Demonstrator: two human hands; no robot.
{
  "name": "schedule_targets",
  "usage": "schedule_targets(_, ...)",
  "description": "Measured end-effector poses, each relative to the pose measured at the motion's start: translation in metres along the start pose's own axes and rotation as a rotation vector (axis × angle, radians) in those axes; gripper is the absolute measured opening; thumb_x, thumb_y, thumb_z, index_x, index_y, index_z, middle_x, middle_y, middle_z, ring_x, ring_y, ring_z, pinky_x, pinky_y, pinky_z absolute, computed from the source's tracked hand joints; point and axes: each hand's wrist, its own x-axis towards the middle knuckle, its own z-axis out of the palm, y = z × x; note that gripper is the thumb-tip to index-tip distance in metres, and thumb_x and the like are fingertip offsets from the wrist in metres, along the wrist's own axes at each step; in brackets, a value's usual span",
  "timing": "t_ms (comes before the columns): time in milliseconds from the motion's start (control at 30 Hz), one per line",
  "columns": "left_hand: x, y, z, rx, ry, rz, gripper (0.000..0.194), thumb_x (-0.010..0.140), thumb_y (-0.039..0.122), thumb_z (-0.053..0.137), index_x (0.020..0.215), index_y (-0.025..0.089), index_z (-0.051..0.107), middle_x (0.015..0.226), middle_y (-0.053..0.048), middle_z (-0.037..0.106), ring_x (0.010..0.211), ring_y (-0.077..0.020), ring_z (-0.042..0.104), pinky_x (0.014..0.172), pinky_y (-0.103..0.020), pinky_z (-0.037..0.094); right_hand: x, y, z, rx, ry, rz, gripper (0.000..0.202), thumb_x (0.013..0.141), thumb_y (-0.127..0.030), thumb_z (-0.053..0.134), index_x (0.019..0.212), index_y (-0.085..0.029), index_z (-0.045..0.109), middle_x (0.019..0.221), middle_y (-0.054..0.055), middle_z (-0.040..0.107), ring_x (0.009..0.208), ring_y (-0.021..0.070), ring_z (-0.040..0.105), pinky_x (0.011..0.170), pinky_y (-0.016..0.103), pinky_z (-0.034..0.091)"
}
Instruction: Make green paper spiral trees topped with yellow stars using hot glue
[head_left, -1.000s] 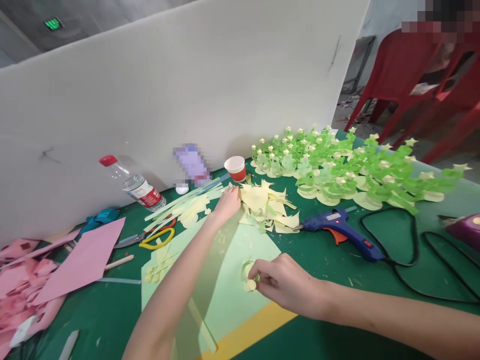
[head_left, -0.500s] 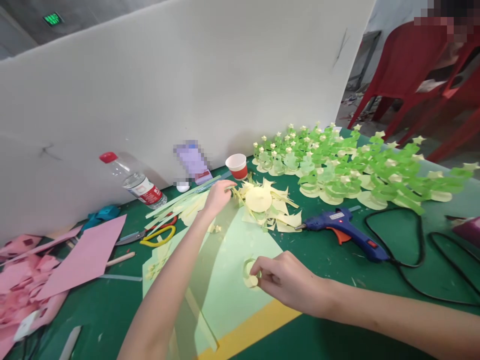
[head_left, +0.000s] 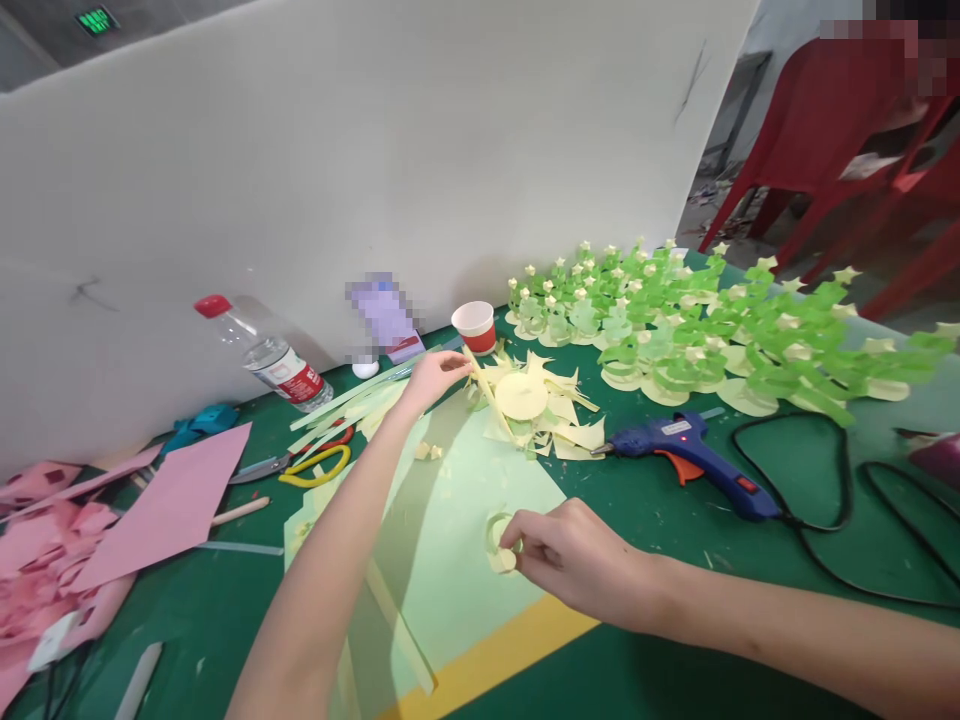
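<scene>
Left hand (head_left: 439, 378), at eleven o'clock from the right, its fingertips apparently closed on a pale strip (head_left: 491, 402); right hand (head_left: 574, 560), well apart, pinching a paper curl (head_left: 496, 538) above the green sheet (head_left: 457, 590); glue gun (head_left: 694, 450) at two o'clock from it

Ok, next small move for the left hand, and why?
I'd probably lift the pale yellow strip clear of the scrap pile with the left hand. Its fingertips appear to pinch the strip's far end while the rest slants over the scraps, which could snag. The right hand holds the small curled paper piece, so it seems occupied.
</scene>
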Motion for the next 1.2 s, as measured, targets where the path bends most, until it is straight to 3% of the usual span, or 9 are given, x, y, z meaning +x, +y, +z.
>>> schedule_targets(133,-0.007,0.016,-0.008,-0.065,-0.035,0.010,0.026,0.084,0.033,0.047,0.097,0.012,0.056,0.097,-0.005,0.059,0.087,-0.0185,0.058,0.077,-0.038,0.047,0.000,0.000,0.000,-0.017,0.001,-0.003,0.021,0.070,-0.007,0.041,0.079,-0.017,0.057,0.041,-0.008,0.034,0.038,0.0064,0.027,0.042,0.017,0.024)
schedule_targets(300,-0.007,0.017,-0.010,-0.061,0.002,-0.038,0.026,0.084,0.032,0.047,0.099,0.012,0.055,0.100,-0.005,0.058,0.088,-0.0186,0.057,0.076,-0.037,0.047,0.000,-0.001,0.000,-0.035,0.001,-0.021,0.022,0.071,-0.008,0.040,0.079,-0.017,0.058,0.041,-0.008,0.035,0.037,0.0065,0.028,0.042,0.016,0.024)
schedule_targets(533,-0.006,0.017,0.002,-0.093,0.019,0.011,0.028,0.084,0.029,0.047,0.108,0.015,0.051,0.111,-0.008,0.053,0.096,-0.0198,0.054,0.081,-0.040,0.046,-0.001,0.000,0.000,-0.051,-0.001,-0.023,0.023,0.070,-0.008,0.039,0.080,-0.017,0.058,0.041,-0.007,0.041,0.037,0.0067,0.033,0.043,0.016,0.025)
schedule_targets(833,-0.009,0.026,0.019,-0.108,-0.125,0.093,0.027,0.084,0.031,0.046,0.104,0.015,0.054,0.111,-0.007,0.054,0.099,-0.0211,0.053,0.085,-0.042,0.042,0.000,0.000,0.000,-0.030,0.006,-0.031,0.023,0.070,-0.008,0.039,0.080,-0.016,0.059,0.041,-0.007,0.043,0.038,0.0067,0.033,0.043,0.016,0.025)
schedule_targets(1100,-0.023,0.037,0.006,-0.168,-0.157,0.016,0.035,0.087,0.032,0.034,0.111,0.014,0.053,0.108,-0.008,0.060,0.087,-0.0188,0.060,0.065,-0.028,0.051,-0.001,-0.002,0.000,-0.047,-0.003,-0.035,0.024,0.069,-0.007,0.040,0.080,-0.015,0.060,0.041,-0.007,0.043,0.038,0.0067,0.032,0.043,0.016,0.025)
schedule_targets(1200,-0.025,0.036,-0.001,-0.150,-0.094,0.016,0.031,0.088,0.025,0.033,0.111,0.014,0.052,0.108,-0.007,0.059,0.093,-0.0178,0.058,0.072,-0.028,0.050,-0.001,-0.002,0.000,-0.053,-0.005,-0.038,0.024,0.069,-0.007,0.040,0.080,-0.015,0.060,0.041,-0.007,0.043,0.038,0.0065,0.033,0.043,0.016,0.025)
